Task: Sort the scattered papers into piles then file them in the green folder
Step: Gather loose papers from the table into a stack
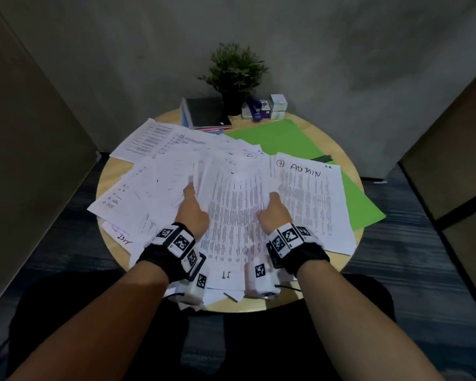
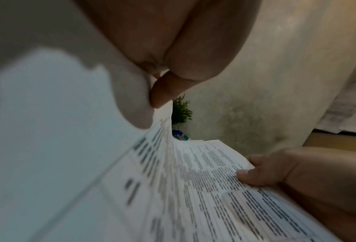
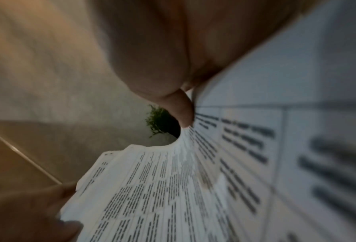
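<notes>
Bare forearms, black wrist straps (image 1: 160, 257) behind the fingers, white tag-printed camera blocks (image 1: 261, 279) beneath both wrists, thin black cables

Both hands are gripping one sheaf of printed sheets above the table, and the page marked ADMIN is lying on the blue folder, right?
One detail is off: the folder is green, not blue, as the head view shows. The rest holds: the left hand and right hand grip one sheaf of printed sheets above the table, and the ADMIN page lies on that folder.
</notes>
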